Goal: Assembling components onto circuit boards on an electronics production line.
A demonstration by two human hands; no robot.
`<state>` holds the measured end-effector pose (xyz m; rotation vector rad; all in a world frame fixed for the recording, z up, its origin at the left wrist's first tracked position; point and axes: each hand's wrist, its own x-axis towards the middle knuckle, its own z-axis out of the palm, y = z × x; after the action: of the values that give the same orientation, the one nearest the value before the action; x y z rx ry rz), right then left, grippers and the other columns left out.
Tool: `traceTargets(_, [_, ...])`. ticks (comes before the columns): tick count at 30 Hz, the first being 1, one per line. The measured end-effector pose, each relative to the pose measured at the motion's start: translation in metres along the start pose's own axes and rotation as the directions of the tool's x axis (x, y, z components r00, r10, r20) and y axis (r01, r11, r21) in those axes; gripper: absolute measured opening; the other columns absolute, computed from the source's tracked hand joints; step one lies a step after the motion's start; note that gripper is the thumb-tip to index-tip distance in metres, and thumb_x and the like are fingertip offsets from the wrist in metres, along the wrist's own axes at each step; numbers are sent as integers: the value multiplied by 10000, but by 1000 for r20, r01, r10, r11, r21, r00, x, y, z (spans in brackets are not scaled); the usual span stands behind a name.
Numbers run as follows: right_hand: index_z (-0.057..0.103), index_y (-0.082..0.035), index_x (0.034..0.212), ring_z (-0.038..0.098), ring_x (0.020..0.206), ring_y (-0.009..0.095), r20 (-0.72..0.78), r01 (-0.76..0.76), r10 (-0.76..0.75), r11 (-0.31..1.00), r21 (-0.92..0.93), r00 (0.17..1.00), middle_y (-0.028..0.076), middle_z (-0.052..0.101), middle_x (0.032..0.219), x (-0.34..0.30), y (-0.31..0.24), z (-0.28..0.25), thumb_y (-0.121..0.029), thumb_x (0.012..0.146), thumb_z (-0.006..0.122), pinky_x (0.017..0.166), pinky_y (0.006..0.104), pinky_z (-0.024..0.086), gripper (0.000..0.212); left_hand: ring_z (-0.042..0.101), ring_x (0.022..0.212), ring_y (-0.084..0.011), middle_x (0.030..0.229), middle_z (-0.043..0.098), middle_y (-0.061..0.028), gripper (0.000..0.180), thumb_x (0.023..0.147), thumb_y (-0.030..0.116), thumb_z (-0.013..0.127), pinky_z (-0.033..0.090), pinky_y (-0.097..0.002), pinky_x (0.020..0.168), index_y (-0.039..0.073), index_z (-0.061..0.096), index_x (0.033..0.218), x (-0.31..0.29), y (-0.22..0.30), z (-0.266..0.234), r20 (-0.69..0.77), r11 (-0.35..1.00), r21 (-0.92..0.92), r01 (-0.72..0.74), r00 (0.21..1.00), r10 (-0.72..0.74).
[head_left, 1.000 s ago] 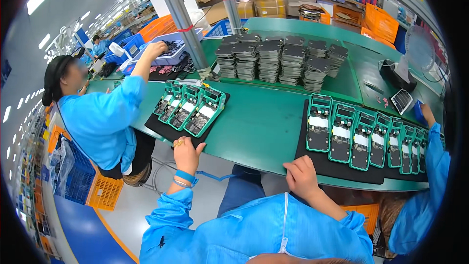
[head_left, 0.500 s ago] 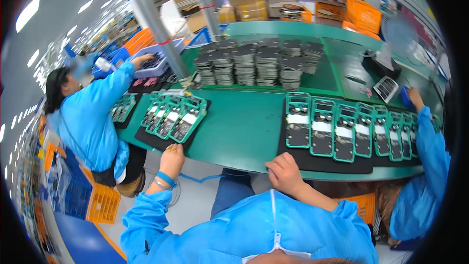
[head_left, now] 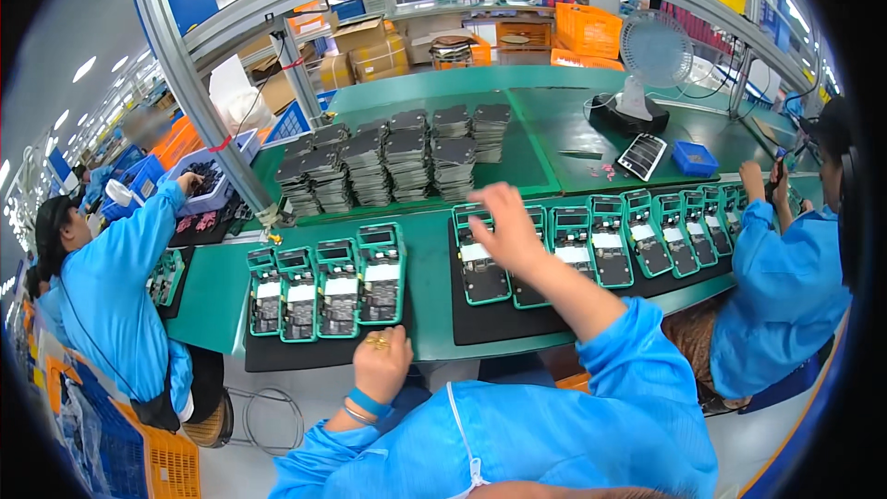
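Note:
My left hand [head_left: 382, 365] is closed at the front edge of the bench, just below the rightmost of several green-framed phone-like housings [head_left: 382, 277] with exposed inner parts. They stand in a row on a black mat [head_left: 305, 358]. Whether anything is inside the curled fingers is hidden. My right hand [head_left: 508, 231], fingers apart, hovers over the left end of a second row of similar green-framed housings [head_left: 610, 240]. It covers part of a housing there, with nothing seen in its grasp. A second black mat [head_left: 480, 319] lies under this row.
Stacks of flat dark plates [head_left: 407, 152] stand behind the rows. A metal post [head_left: 189, 65] rises at left. Farther right are a fan [head_left: 637, 65] and a blue bin [head_left: 695, 159]. Co-workers sit at left [head_left: 120, 249] and right [head_left: 776, 259].
My right hand has lifted from the bench's front edge and reached forward over the right row, its fingers spreading. The view has swung right; my left hand stays closed near the left row.

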<state>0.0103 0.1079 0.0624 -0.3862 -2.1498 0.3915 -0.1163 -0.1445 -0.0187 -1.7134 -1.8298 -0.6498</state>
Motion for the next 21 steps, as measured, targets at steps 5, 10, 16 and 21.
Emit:
traceTargets(5, [529,-42,1188,462,1103,356,145,-105,141,968,-229,979,166,507,1182,66,63,17,-275,769,716,950,433,417,514,614,757,-268,860,633,-137,256,732,109,684,511,-354,644,-7,592,941,13,36,23,-62,994,-103,-37,998,31])
traceTargets(10, [481,-68,1308,422,1187,372,347,-91,231,923,-374,909,158,484,1285,101,69,26,-443,718,745,993,497,373,748,633,793,-267,904,650,-132,258,745,147,712,526,-349,684,6,618,940,14,39,26,-67,989,-136,-48,997,39])
traceTargets(16, [517,-90,1279,443,1201,351,474,-23,261,892,-451,841,145,523,1255,128,74,31,-430,691,765,980,486,396,722,646,870,-297,948,664,-152,249,741,187,744,535,-356,730,14,637,885,6,39,27,-105,980,-201,7,994,-28])
traceTargets(21, [571,-75,1192,493,1148,325,489,36,200,901,-432,849,135,558,1190,129,79,24,-377,670,787,958,440,427,641,633,901,-307,990,653,-156,245,732,148,742,527,-368,756,9,634,902,6,40,17,-44,963,-269,28,998,-41])
